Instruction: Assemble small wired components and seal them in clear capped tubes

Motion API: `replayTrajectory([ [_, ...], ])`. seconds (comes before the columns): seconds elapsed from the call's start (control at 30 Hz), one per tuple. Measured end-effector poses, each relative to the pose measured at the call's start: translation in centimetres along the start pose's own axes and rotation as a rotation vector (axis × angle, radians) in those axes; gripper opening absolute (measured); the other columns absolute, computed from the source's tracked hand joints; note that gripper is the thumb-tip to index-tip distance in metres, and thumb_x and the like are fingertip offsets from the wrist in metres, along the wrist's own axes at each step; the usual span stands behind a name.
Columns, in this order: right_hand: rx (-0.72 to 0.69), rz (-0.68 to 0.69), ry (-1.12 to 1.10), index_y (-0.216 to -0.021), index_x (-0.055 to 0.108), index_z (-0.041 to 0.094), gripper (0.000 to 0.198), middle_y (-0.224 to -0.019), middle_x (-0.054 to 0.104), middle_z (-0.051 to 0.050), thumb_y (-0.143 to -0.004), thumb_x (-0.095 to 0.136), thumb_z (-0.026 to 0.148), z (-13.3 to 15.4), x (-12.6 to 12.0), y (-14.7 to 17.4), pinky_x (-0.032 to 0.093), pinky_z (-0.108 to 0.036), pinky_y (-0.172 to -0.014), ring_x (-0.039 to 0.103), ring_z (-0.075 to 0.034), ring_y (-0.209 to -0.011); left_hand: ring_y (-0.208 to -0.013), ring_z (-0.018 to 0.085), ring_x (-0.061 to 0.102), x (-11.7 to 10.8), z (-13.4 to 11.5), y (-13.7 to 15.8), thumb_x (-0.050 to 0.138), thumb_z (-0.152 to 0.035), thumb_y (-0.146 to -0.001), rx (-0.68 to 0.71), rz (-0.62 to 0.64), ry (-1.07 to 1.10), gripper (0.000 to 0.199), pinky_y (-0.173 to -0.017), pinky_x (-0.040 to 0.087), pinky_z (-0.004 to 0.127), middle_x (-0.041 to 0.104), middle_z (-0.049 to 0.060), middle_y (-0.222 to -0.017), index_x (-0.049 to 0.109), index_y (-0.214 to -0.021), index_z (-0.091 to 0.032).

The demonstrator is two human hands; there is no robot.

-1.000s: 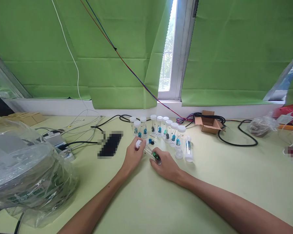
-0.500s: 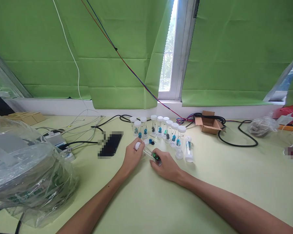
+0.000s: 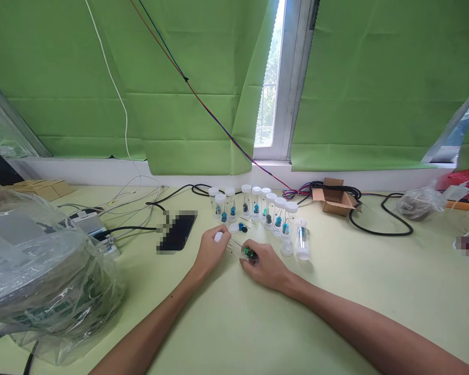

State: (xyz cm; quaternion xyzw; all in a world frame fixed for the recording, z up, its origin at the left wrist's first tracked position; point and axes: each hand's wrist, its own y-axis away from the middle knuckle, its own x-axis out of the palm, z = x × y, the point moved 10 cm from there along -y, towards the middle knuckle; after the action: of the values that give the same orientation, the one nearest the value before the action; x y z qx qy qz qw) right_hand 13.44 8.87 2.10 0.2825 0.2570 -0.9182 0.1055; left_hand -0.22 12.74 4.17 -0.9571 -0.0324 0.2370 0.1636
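Note:
A clear tube (image 3: pixel 236 248) with a green and dark component (image 3: pixel 250 253) inside lies tilted between my hands. My right hand (image 3: pixel 266 264) is closed around its lower right end. At its upper left end, my left hand (image 3: pixel 213 249) pinches a white cap (image 3: pixel 218 236); fingers hide whether the cap sits on the tube. Just beyond my hands, a loose white cap (image 3: pixel 233 228) lies beside a small blue and black component (image 3: pixel 243 227). Several capped tubes (image 3: pixel 256 204) with similar parts stand behind. To the right, one tube (image 3: pixel 302 240) lies on its side, near a clear empty piece (image 3: pixel 286 247).
Left are a phone (image 3: pixel 179 232), cables (image 3: pixel 131 227) and a large plastic-wrapped object (image 3: pixel 47 281). An open cardboard box (image 3: pixel 334 200), a black cable (image 3: pixel 379 234) and a plastic bag (image 3: pixel 420 202) sit at the back right. Green blinds (image 3: pixel 195 120) hang behind the table (image 3: pixel 226 323).
My left hand has shifted slightly left and down with the white cap. My right hand stays nearly in place around the tube.

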Motion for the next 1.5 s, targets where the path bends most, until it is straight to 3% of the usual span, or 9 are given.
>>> replayTrajectory([
  [0.43,-0.002,0.020,0.002,-0.083,0.056,0.021,0.009,-0.062,0.052,0.005,-0.075,0.053,0.016,-0.14,0.27,0.03,0.036,-0.022,-0.057,0.046,-0.012,-0.056,-0.059,0.014,0.035,0.02,-0.46,0.06,0.043,-0.025,-0.076,0.061,0.030,-0.051,0.022,-0.056,0.027,0.026,0.036,-0.004,-0.056,0.040,-0.056,-0.020],
  [1.07,-0.004,0.012,0.000,-0.082,0.054,0.020,0.010,-0.062,0.052,0.005,-0.074,0.054,0.015,-0.44,0.28,-0.05,0.035,-0.022,-0.057,0.046,-0.011,-0.055,-0.059,0.013,0.032,-0.03,-0.62,0.51,0.040,-0.023,-0.080,0.091,0.000,-0.125,0.020,-0.057,0.026,0.026,0.033,-0.005,-0.059,0.035,-0.061,-0.020],
  [1.5,0.003,-0.040,0.006,-0.081,0.057,0.019,0.011,-0.062,0.053,0.004,-0.071,0.054,0.013,-0.64,-0.23,-0.03,0.036,-0.022,-0.058,0.046,-0.011,-0.056,-0.062,0.014,0.039,0.56,-0.40,0.36,0.044,-0.031,-0.086,0.090,0.043,-0.092,0.024,-0.059,0.032,0.025,0.043,-0.004,-0.062,0.046,-0.065,-0.020],
])
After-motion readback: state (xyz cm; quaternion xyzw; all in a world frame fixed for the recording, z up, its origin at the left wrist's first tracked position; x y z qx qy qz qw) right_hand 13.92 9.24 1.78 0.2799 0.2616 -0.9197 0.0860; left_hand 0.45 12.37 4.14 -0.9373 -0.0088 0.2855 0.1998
